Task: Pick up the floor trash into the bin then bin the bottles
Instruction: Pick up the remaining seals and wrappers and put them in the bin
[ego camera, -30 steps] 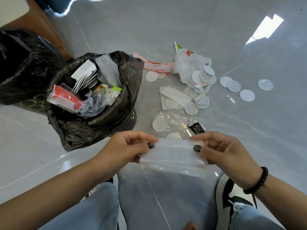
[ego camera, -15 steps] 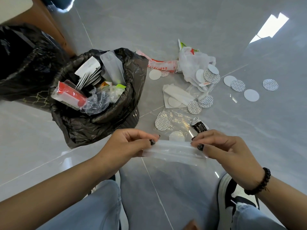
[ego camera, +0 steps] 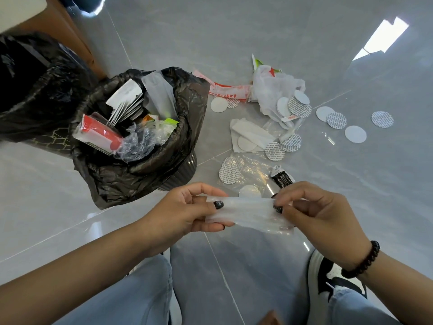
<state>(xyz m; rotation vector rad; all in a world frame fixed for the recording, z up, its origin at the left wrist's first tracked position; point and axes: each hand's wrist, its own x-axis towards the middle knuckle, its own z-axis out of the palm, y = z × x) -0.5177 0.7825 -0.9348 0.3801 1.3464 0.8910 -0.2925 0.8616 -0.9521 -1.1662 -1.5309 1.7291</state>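
A grey tiled floor point(ego camera: 281, 43) fills the view, with a black bag point(ego camera: 30, 90) slumped at the far left and the bin point(ego camera: 140, 170), lined in black plastic, just right of it; the bin is heaped with cards, a red and white pack point(ego camera: 98, 134) and crumpled clear wrap. Right of the bin lies the scattered trash: a white bag point(ego camera: 269, 90) with discs on it, a red and white wrapper point(ego camera: 229, 91) touching its left side, a folded tissue point(ego camera: 248, 137), a clear film point(ego camera: 248, 170) over more discs, a small black sachet point(ego camera: 282, 179), and 4 loose discs point(ego camera: 355, 134) further right. Both forearms reach in from the bottom corners over 2 denim knees, meeting in front of the bin, above the floor. The left hand point(ego camera: 185, 212) is turned palm up, its thumb pressed on top of a clear sleeve point(ego camera: 248, 213) and its fingers curled beneath, gripping the left end. The right hand point(ego camera: 321, 216), a beaded bracelet point(ego camera: 365, 261) on its wrist, arches over the other end and pinches it between thumb and bent fingers. The sleeve stretches flat between the 2 hands, near the bin's right side. A black and white shoe point(ego camera: 323, 270) shows under the right wrist
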